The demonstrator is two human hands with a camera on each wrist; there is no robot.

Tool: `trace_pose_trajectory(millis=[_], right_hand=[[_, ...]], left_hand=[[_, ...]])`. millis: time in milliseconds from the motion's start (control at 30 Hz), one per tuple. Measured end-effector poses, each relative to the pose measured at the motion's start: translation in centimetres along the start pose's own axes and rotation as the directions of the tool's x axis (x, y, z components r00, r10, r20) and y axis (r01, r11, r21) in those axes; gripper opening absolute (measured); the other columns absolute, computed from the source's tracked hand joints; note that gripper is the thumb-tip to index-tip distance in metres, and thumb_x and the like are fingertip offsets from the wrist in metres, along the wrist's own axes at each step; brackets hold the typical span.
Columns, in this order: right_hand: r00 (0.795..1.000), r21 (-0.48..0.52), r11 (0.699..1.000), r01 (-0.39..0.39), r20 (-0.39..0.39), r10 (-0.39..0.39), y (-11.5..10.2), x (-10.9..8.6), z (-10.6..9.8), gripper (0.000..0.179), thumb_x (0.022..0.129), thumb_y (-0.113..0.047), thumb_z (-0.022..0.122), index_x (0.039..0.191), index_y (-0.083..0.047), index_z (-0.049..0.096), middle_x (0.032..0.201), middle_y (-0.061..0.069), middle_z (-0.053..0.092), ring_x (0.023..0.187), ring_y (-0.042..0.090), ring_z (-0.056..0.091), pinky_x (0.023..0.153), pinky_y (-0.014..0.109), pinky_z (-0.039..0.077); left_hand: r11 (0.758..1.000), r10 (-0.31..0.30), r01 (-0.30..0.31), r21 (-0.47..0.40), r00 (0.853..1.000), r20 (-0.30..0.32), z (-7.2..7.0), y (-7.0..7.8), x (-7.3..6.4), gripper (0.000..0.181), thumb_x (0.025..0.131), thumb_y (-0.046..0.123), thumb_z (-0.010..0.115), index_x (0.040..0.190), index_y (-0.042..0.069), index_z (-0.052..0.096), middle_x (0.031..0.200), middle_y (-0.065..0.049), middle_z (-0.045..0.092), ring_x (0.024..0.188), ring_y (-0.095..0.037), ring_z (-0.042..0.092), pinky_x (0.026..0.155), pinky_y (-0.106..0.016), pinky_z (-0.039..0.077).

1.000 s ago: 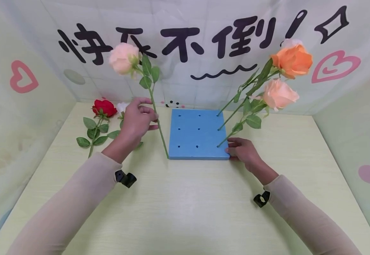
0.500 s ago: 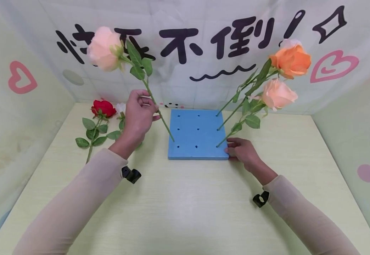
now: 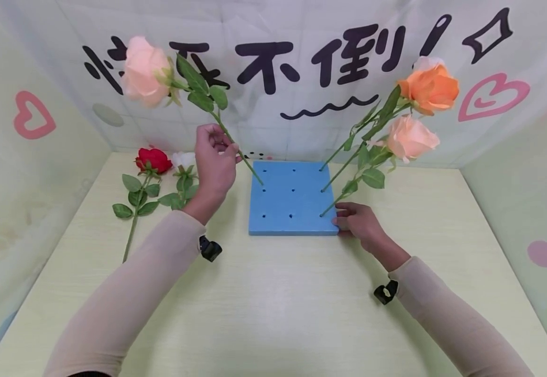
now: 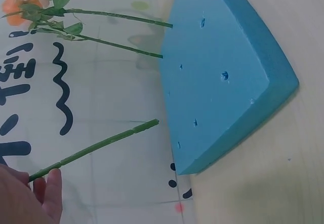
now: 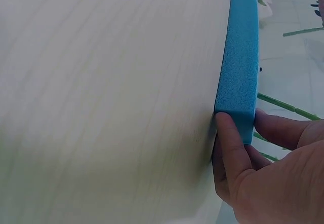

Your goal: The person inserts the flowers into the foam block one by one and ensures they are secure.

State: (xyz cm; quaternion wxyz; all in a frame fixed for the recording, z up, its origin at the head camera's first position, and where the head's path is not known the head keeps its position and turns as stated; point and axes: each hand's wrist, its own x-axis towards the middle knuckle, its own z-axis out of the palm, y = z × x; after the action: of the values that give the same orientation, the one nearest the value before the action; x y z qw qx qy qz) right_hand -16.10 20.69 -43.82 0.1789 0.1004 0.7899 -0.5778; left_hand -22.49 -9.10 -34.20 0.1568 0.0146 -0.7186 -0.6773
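plainly, the head view makes the lower stem end of the pale pink rose (image 3: 145, 72) seem to meet the blue board (image 3: 278, 204) beside the middle hole of its left column, but the left wrist view shows that end apart from the board, a gap between. the bloom shows in the head view alone, tilted up and left before the printed backdrop (image 3: 264, 125). the left hand (image 3: 217, 162) pinches the stem between thumb and fingers, below the leaves; the bare end slants down and right from those fingers toward the board. the right hand (image 3: 360, 222) pinches the board's near right corner, and the right wrist view adds the thumb by the upper edge and a fingertip against the lower. three stems lean from the right column of holes, under an orange rose (image 3: 429, 90), a peach rose (image 3: 411, 137) and a white bloom (image 3: 428, 63) half hidden behind the orange. left on the bench (image 3: 283, 303) lie a red rose (image 3: 153, 161) and a white rose (image 3: 184, 159), the latter's stem largely covered by the left arm (image 3: 146, 293). the left hand is cut off in its own wrist view.
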Motion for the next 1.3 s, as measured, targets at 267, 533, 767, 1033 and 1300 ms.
trace_pose_trajectory(millis=[267, 533, 767, 1033, 1300], right_hand=[[1.000, 0.004, 1.000, -0.004, -0.011, 0.004, -0.1, -0.1, 0.1, 0.053, 0.093, -0.003, 0.059, 0.143, 0.002, 0.044, 0.138, 0.023, 0.049, 0.087, 0.012, 0.062, 0.077, 0.031, 0.060], [1.000, 0.024, 1.000, -0.018, -0.012, 0.018, 0.1, 0.1, 0.0, 0.053, 0.093, -0.004, 0.060, 0.143, 0.001, 0.044, 0.138, 0.023, 0.049, 0.083, 0.010, 0.063, 0.075, 0.030, 0.060], [1.000, 0.025, 1.000, -0.015, -0.009, 0.015, 0.1, 0.0, 0.0, 0.053, 0.094, -0.004, 0.060, 0.144, 0.002, 0.043, 0.137, 0.025, 0.049, 0.084, 0.011, 0.064, 0.076, 0.029, 0.060], [1.000, 0.029, 0.999, -0.014, -0.006, 0.015, 0.1, 0.1, 0.1, 0.052, 0.094, -0.004, 0.060, 0.143, 0.002, 0.043, 0.138, 0.025, 0.048, 0.083, 0.011, 0.064, 0.072, 0.026, 0.059], [1.000, 0.030, 0.999, -0.019, -0.004, 0.019, 0.1, 0.1, 0.0, 0.052, 0.094, -0.004, 0.060, 0.143, 0.002, 0.043, 0.137, 0.025, 0.049, 0.084, 0.012, 0.064, 0.074, 0.027, 0.060]], left_hand=[[0.994, 0.103, -0.102, 0.039, 0.994, -0.035, 1.7, -1.5, 0.5, 0.024, 0.094, -0.007, 0.053, 0.107, 0.010, 0.042, 0.093, -0.001, 0.044, 0.085, -0.017, 0.048, 0.070, -0.026, 0.052], [0.980, 0.145, -0.138, 0.141, 0.988, -0.045, 3.2, -3.1, 0.7, 0.020, 0.096, -0.002, 0.053, 0.109, 0.008, 0.042, 0.095, -0.001, 0.044, 0.089, -0.017, 0.050, 0.075, -0.023, 0.045], [0.969, 0.151, -0.137, 0.205, 0.987, -0.051, 4.0, -3.4, 1.4, 0.021, 0.097, 0.000, 0.055, 0.113, 0.008, 0.044, 0.095, 0.002, 0.046, 0.091, -0.016, 0.051, 0.078, -0.022, 0.045], [0.950, 0.173, -0.151, 0.274, 0.983, -0.057, 4.4, -3.6, 1.9, 0.021, 0.098, 0.001, 0.053, 0.116, 0.007, 0.045, 0.099, -0.005, 0.050, 0.092, -0.018, 0.052, 0.079, -0.024, 0.045], [0.948, 0.154, -0.133, 0.290, 0.987, -0.051, 4.4, -4.1, 2.3, 0.021, 0.098, 0.002, 0.053, 0.117, 0.007, 0.044, 0.099, -0.005, 0.050, 0.092, -0.018, 0.052, 0.078, -0.025, 0.045]])
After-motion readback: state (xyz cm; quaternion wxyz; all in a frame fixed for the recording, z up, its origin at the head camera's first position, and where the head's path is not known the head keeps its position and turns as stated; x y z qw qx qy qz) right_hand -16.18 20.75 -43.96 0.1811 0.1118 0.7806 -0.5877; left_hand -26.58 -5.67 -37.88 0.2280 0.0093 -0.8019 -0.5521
